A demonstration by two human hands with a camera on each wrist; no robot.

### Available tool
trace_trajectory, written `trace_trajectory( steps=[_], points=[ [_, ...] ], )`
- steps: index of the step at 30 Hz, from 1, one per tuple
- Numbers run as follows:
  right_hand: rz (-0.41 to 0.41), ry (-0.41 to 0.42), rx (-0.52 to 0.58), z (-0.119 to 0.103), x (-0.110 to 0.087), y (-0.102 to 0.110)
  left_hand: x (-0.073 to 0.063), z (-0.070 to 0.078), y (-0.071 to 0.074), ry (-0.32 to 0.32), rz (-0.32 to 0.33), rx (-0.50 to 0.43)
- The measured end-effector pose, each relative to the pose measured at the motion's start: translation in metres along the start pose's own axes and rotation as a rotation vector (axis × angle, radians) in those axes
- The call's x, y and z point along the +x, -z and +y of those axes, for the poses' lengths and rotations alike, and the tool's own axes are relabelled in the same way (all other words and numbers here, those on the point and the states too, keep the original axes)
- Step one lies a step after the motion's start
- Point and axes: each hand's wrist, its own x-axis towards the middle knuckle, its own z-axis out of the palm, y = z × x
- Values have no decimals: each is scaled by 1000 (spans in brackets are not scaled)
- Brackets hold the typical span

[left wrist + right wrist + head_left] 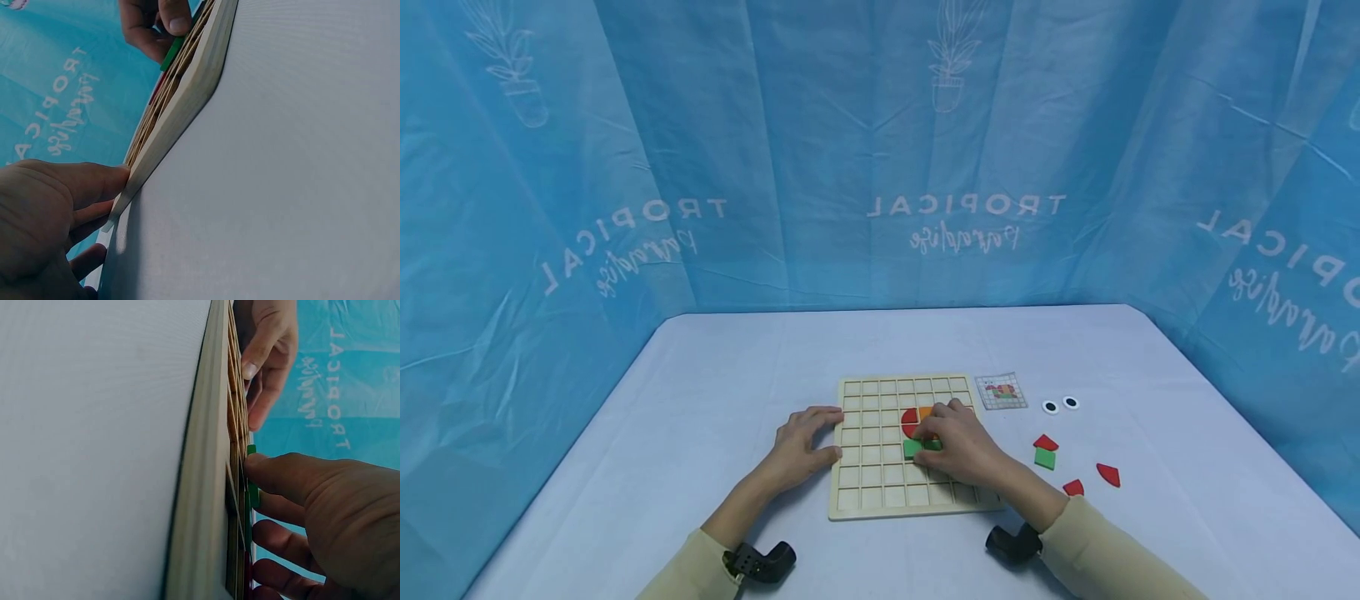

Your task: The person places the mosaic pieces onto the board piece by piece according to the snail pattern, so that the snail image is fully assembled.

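A wooden grid board (871, 475) lies on the table. My left hand (805, 446) touches its left edge, the thumb apart from the other fingers; in the left wrist view the thumb (103, 184) rests against the rim. Over the board's middle, my right hand (962, 446) has its thumb and fingertips at a green square tile (252, 495), seen edge-on in the right wrist view. Another green tile (912, 449) sits in the grid just left of the thumb. Red rounded pieces (909, 423) and an orange piece (925, 412) lie behind, partly hidden by the right hand.
A small picture card (1002, 392) lies off the board's upper right corner. Two eye discs (1050, 407) are farther right. Loose red pieces (1108, 474) and a green tile (1045, 457) lie right of the board. A blue curtain (820, 150) surrounds the white table (737, 358).
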Motion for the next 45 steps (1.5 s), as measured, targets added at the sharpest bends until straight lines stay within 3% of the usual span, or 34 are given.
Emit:
trace_trajectory(
  steps=[21, 29, 36, 45],
  points=[
    [-3, -5, 24, 1, -1, 0, 0, -1, 0, -3, -5, 10],
    [36, -102, 42, 5, -4, 16, 0, 0, 0, 12, -5, 11],
    [72, -180, 29, 27, -26, 44, 1, 0, 0, 13, -6, 9],
    [84, -295, -5, 73, -71, 71, 0, -2, 0, -7, -6, 14]
  ],
)
